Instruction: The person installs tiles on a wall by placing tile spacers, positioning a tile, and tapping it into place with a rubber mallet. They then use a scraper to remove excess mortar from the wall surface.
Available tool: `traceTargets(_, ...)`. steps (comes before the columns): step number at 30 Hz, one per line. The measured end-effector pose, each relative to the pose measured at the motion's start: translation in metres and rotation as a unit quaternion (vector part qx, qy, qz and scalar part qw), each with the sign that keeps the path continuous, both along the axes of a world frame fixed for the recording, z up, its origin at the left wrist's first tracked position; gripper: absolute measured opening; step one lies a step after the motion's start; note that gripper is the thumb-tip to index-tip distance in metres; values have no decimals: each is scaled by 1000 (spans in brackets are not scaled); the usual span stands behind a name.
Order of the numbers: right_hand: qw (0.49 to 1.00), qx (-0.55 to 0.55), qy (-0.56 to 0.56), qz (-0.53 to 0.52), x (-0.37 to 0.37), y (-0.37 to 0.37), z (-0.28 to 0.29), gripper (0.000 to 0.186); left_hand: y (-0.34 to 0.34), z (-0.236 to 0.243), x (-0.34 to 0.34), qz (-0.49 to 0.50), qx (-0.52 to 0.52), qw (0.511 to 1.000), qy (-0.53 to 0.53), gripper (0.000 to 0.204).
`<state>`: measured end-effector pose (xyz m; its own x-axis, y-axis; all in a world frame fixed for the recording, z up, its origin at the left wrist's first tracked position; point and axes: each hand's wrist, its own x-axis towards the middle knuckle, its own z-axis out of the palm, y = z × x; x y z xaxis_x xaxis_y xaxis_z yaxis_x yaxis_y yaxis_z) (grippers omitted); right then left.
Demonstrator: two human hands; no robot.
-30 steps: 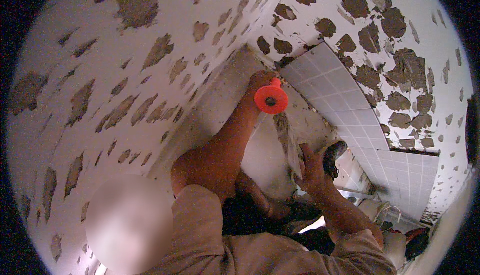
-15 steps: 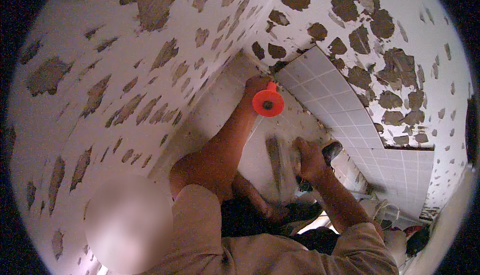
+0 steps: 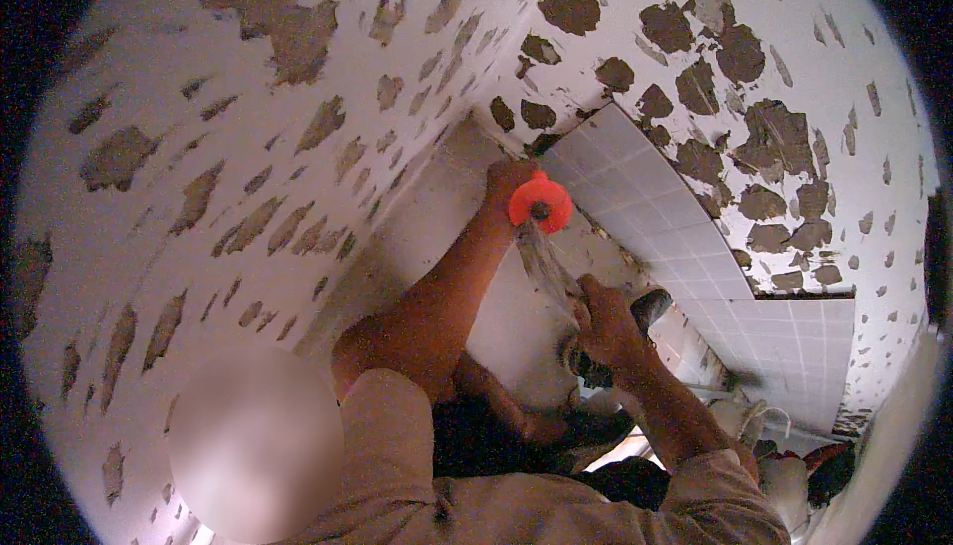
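Note:
My left hand [image 3: 507, 178], at the end of the outstretched arm, is closed round a chisel with a round orange-red hand guard [image 3: 554, 209]. The chisel's dark butt end [image 3: 539, 210] shows in the middle of the guard; its blade is hidden beneath the guard and hand. My right hand [image 3: 611, 327] is closed on a hammer [image 3: 546, 265], whose head is smeared by motion. The head is close under the chisel's butt end; whether they touch I cannot tell. Beyond my right fist a dark rounded end [image 3: 650, 308] sticks out, seemingly the hammer's handle.
White wall tiles [image 3: 635, 168] run down the right wall, beside bare plaster with dark mortar patches [image 3: 774, 138]. A pitted wall [image 3: 248, 222] stands close on the left. The pale floor [image 3: 506, 337] lies below my hands. Clutter with a white handle [image 3: 769, 416] sits at lower right.
The hammer head has swung up and away from me, toward the chisel's butt end. My left hand keeps hold of the chisel, and the view has shifted slightly.

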<state>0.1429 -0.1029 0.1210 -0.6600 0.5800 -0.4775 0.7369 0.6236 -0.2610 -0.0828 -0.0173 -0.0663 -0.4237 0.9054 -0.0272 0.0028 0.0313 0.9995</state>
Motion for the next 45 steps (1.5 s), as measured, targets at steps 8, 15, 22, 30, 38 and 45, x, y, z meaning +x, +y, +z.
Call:
traceTargets(8,977,112,162,-86,11,5,-20,48,3,20,8,-55,12,997,-48,12)
traceTargets(15,969,222,-24,105,29,19,-41,42,15,29,1,-49,-36,985,163,10)
traceTargets(22,915,325,177,161,33,11,-43,27,17,31,5,-51,-68,961,264,10)
traceTargets(30,850,412,269,188,22,34,-61,19,14,30,9,-53,-81,946,311,12)
traceTargets(38,948,-132,167,-236,21,19,-55,38,17,31,9,-58,-84,939,328,15)
traceTargets(45,914,184,362,7,16,-24,-18,32,18,32,5,-56,-91,931,348,18)
